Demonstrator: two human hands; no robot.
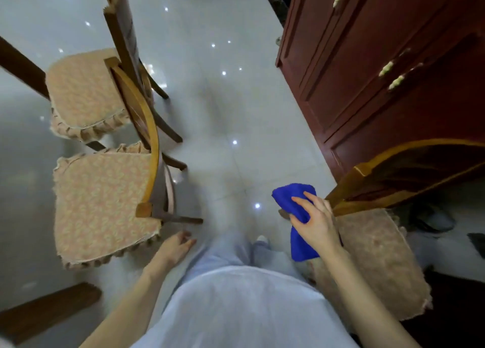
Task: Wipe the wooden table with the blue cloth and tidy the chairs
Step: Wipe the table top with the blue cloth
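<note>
We are looking down at a glossy pale tiled floor (236, 98) that is catching small points of light, while a dark red wooden cabinet (393, 58) with pale handles (386, 68) is standing on the right.

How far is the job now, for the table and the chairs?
Done: two left chairs stand side by side. In hand: the right hand grips the blue cloth; the left hand hangs open. Left: the right chair by the cabinet may need tidying; wiping cannot be judged.
</note>
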